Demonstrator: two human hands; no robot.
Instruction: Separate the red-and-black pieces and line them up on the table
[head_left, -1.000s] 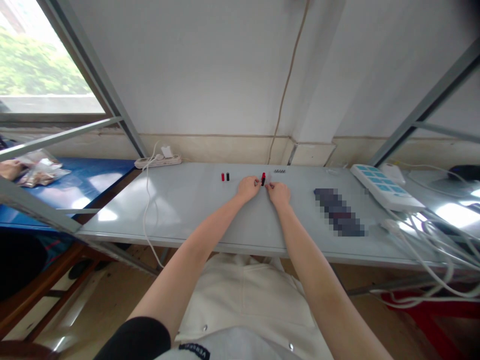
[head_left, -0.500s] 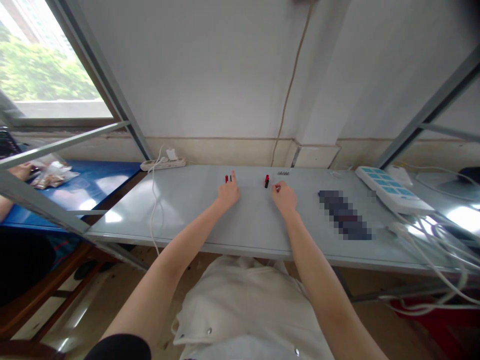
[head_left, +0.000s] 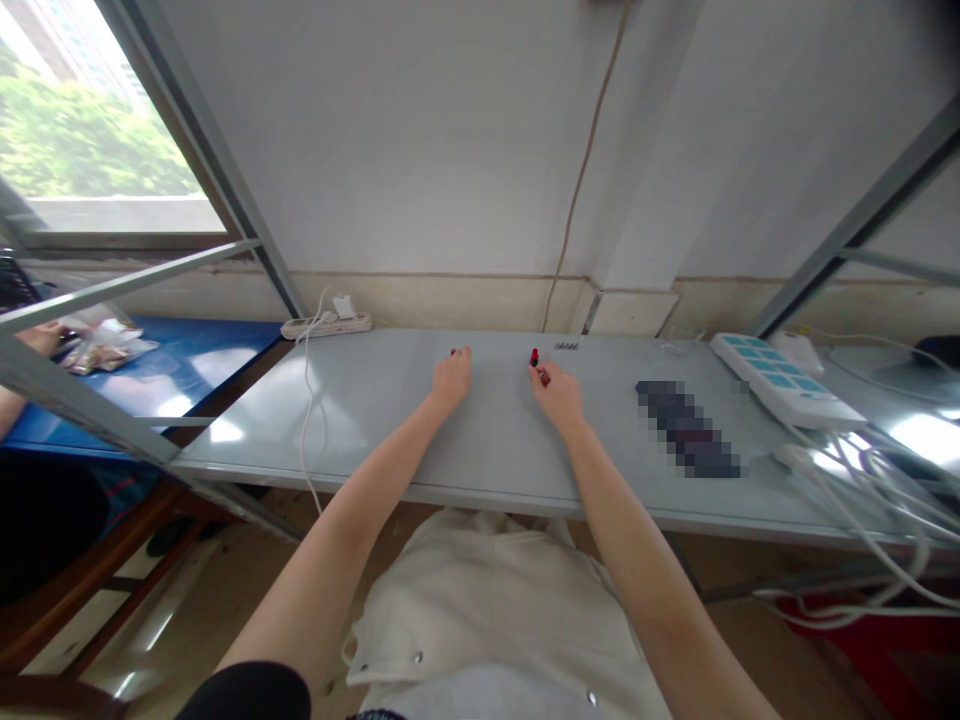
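Note:
My left hand (head_left: 451, 380) rests on the grey table with its fingers curled and drawn together. A bit of a small red piece (head_left: 454, 352) shows at its fingertips; the rest is hidden behind the fingers. My right hand (head_left: 559, 394) is closed in a pinch, and a small dark reddish piece (head_left: 545, 377) shows between its fingers. Just beyond those fingertips is a small red-and-black piece (head_left: 534, 356), its near end close to or touching the thumb and finger. Behind the right hand lies a short row of small dark pieces (head_left: 566, 346), too tiny to name.
A white power strip (head_left: 330, 326) with a cord is at the table's back left. To the right lie a pixelated dark object (head_left: 690, 430), a large white-and-blue power strip (head_left: 784, 378) and tangled white cables (head_left: 862, 500). Another person's hand (head_left: 41, 338) is at the blue table.
My left index finger, stretched out before, has folded in over the small red and black pieces. My right hand has moved slightly left, up to the red-and-black piece.

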